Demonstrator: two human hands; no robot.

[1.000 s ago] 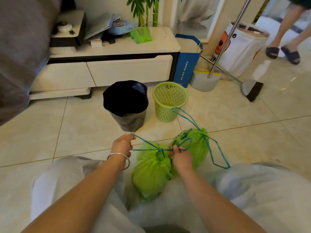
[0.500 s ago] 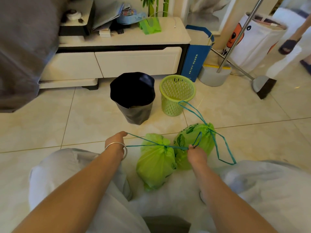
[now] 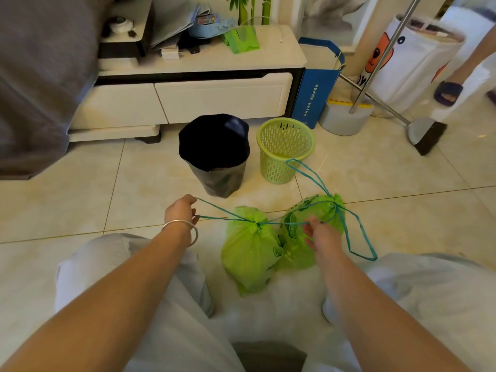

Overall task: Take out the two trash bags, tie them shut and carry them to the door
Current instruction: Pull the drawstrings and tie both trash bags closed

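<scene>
Left hand (image 3: 181, 210) has pulled wider since a second ago, drawstring (image 3: 222, 214) now taut; near bag (image 3: 249, 253) cinched on the floor. Right hand (image 3: 320, 233) pinches the other end, probably. Far bag (image 3: 314, 218) touching it, loops loose. Knot next.

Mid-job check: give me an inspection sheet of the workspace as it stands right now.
Surface: tiled floor, bare where visible.
Job's things: two green trash bags side by side on the floor, necks cinched; green basket empty, black-lined bin upright.
Clutter: papers on the cabinet.
Grippers: left hand and right hand pull the blue drawstring taut.
Cables: nothing seen.
Surroundings: broom, blue paper bag, another person's foot.
</scene>
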